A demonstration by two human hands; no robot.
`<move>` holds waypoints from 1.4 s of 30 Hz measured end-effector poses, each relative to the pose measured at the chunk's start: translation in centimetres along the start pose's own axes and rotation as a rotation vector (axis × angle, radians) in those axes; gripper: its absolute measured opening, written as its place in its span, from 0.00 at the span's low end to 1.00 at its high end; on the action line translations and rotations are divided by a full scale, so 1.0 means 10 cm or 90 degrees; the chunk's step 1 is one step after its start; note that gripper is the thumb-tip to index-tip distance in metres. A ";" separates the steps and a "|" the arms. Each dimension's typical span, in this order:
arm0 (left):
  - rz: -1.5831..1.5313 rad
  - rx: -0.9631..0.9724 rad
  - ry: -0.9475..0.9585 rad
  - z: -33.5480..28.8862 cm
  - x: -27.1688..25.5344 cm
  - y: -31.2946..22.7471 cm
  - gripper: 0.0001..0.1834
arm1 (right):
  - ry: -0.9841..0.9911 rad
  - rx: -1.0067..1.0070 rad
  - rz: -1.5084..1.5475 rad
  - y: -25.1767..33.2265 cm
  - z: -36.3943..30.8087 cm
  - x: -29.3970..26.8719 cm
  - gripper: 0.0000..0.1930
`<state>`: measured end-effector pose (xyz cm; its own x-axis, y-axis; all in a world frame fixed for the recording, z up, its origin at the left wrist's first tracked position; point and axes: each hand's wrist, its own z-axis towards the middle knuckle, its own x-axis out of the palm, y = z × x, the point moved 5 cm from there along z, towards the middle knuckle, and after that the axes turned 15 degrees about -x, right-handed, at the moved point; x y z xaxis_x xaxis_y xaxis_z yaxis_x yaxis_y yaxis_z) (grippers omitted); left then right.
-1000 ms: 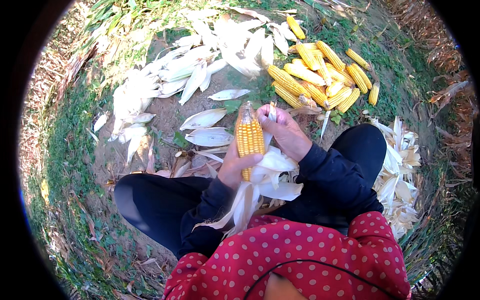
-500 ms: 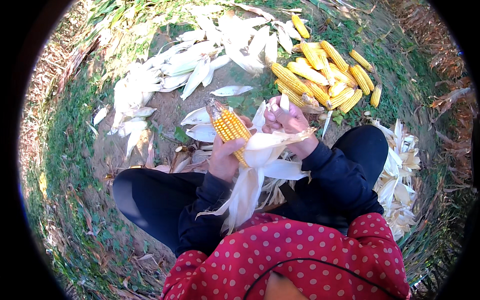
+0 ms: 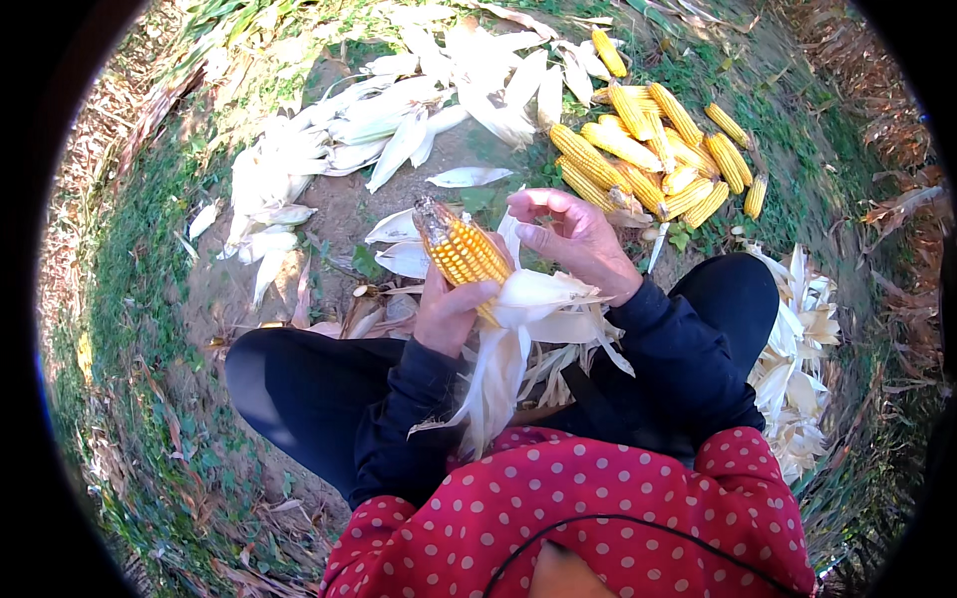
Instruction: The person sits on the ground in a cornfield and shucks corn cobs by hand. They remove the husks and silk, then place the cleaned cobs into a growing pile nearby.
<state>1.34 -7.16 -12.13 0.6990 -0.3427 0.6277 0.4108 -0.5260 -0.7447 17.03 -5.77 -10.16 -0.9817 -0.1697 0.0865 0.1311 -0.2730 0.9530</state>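
Observation:
My left hand is closed around a yellow ear of corn, its thumb lying across the kernels. The ear leans with its dark, dry tip up and to the left. Pale husk leaves are peeled back from its lower end and hang toward my lap. To the right of the ear, my right hand is raised with thumb and fingers curved apart. Nothing shows between them, and the hanging husk lies just below it.
A pile of bare yellow ears lies on the grass at the far right. Unpeeled pale ears are heaped at the far left. Loose husks lie beside my right knee, and a thin pale strip stands near it.
The right hand has let go of a small husk piece it was pinching, and its fingers have spread. The left hand keeps hold of the ear in nearly the same place.

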 end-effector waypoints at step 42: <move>-0.232 0.123 -0.246 -0.02 -0.52 -0.16 0.23 | 0.297 0.010 -0.242 0.01 -0.12 0.04 0.12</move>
<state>-3.06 -4.67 -14.22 0.6401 0.1639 0.7506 0.7404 -0.3925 -0.5457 16.80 -6.97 -10.33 -0.7949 -0.4609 -0.3945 -0.2229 -0.3830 0.8965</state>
